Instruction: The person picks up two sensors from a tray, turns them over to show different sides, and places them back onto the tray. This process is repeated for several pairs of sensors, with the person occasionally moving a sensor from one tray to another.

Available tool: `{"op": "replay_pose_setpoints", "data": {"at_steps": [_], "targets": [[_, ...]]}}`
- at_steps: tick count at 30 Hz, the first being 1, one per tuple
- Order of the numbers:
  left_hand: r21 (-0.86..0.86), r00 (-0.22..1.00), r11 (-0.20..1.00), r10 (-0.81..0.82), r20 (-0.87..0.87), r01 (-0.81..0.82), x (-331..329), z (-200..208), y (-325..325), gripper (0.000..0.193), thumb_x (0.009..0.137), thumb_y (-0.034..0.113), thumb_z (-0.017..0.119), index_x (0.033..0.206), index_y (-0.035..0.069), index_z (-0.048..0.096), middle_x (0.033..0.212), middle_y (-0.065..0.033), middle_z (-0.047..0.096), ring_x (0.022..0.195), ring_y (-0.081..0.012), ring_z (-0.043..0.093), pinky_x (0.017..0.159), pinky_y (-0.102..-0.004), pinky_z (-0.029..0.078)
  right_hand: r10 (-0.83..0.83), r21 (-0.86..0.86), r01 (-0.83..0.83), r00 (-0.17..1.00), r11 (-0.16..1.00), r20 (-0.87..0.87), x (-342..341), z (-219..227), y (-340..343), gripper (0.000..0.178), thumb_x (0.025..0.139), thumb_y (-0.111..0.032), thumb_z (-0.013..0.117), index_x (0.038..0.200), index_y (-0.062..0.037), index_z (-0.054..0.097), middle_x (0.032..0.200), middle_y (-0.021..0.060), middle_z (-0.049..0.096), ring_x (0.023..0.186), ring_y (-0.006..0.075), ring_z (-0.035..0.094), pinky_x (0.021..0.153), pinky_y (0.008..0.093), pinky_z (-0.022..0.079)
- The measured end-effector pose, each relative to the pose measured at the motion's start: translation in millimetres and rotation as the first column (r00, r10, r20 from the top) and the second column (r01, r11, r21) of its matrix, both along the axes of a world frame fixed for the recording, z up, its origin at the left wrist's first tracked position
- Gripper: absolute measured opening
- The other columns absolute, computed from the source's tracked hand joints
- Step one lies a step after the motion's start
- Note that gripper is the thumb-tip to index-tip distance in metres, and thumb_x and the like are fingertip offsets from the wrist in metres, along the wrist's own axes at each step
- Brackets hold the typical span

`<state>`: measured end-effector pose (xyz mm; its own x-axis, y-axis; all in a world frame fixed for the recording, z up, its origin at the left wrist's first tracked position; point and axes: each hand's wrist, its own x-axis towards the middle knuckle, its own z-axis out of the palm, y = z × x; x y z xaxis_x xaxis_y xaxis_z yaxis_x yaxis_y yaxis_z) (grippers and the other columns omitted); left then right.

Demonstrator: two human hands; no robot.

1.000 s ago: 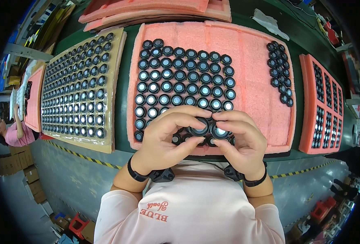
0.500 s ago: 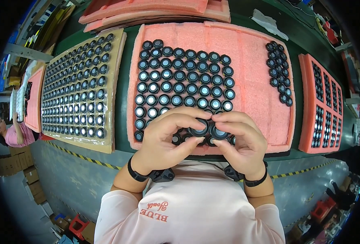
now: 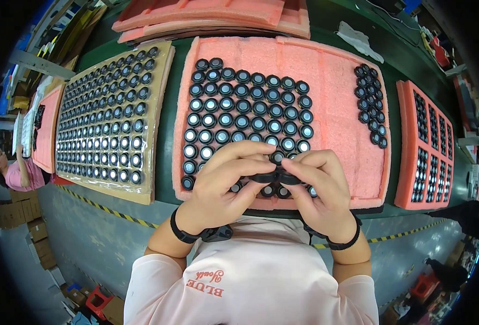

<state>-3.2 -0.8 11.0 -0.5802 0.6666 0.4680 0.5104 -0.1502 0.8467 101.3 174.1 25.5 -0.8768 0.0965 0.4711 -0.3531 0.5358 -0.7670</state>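
Observation:
My left hand (image 3: pixel 220 184) pinches a round black part (image 3: pixel 264 177), like a small speaker, between thumb and fingers. A matching round black part (image 3: pixel 290 178) is gripped the same way in my right hand (image 3: pixel 327 189). The two parts are edge-on, side by side and seem to touch; their silver centres face away from me. Both hands hover over the near side of a pink foam tray (image 3: pixel 339 135). Rows of the same parts (image 3: pixel 243 105) stand in that tray, silver centres up. My hands hide some of the near rows.
At the tray's right end sits a cluster of round parts (image 3: pixel 369 97). A plastic-covered brown board (image 3: pixel 151 162) with many parts lies left; a pink compartment tray (image 3: pixel 407 135) lies right. Pink foam trays (image 3: pixel 212 16) are stacked behind, beside a white cloth (image 3: pixel 360 42). A person (image 3: pixel 20 176) works far left.
Both held parts have tilted from showing their silver faces to standing edge-on. My fingers have shifted around them. The whole view has moved slightly.

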Motion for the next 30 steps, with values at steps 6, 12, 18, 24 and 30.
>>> {"op": "replay_pose_setpoints", "data": {"at_steps": [6,12,18,24,30], "targets": [[-0.138,0.994,0.99,0.016,-0.11,-0.031,-17.9,26.0,-21.5,0.028,0.073,-0.003,0.074,0.099,0.0,0.068,0.099,-0.0141,0.063,0.089,-0.021,0.062,0.076,-0.0313,0.051,0.116,0.069,-0.125,0.986,0.99,0.123,-15.8,21.9,12.9,0.03,0.073,0.004,0.073,0.101,0.0029,0.063,0.088,0.0104,0.06,0.076,0.0226,0.059,0.068,0.0296,0.05],[-0.38,0.954,0.922,-0.048,-0.294,-0.071,-78.0,40.5,-27.0,0.024,0.076,0.004,0.072,0.1,0.004,0.068,0.088,-0.0077,0.061,0.078,-0.0173,0.058,0.069,-0.0299,0.047,0.191,-0.079,-0.175,0.881,0.981,0.432,-78.1,17.2,34.8,0.02,0.079,-0.002,0.071,0.097,0.0007,0.063,0.086,0.005,0.061,0.076,0.0111,0.057,0.068,0.0263,0.048],[-0.534,0.994,0.844,0.098,0.049,-0.057,-163.6,15.7,12.0,0.015,0.079,0.006,0.07,0.091,-0.001,0.065,0.082,-0.0079,0.063,0.075,-0.0153,0.06,0.069,-0.0272,0.048,0.139,-0.104,-0.095,0.783,0.99,0.606,-171.3,-14.2,48.3,0.016,0.083,-0.004,0.067,0.097,0.0004,0.063,0.076,0.0004,0.061,0.068,0.0071,0.056,0.062,0.0206,0.045],[-0.596,0.988,0.794,0.036,-0.147,-0.118,-217.4,-16.3,52.4,0.016,0.076,0.009,0.071,0.087,-0.002,0.064,0.079,-0.0142,0.067,0.076,-0.0226,0.065,0.069,-0.0326,0.05,-0.006,0.028,-0.012,0.827,1.0,0.562,-230.3,-52.3,60.5,0.021,0.08,-0.011,0.07,0.095,0.0021,0.065,0.083,0.0116,0.066,0.076,0.0197,0.063,0.069,0.0302,0.05],[-0.655,0.967,0.741,-0.027,-0.254,-0.151,-226.3,-29.6,67.7,0.015,0.075,0.009,0.07,0.086,0.001,0.066,0.083,-0.0168,0.068,0.079,-0.0298,0.066,0.073,-0.0371,0.051,-0.088,0.16,0.001,0.836,0.987,0.542,-241.1,-69.2,65.3,0.017,0.08,-0.009,0.068,0.093,0.0024,0.067,0.081,0.0096,0.069,0.07,0.0167,0.064,0.066,0.0295,0.051]]}}
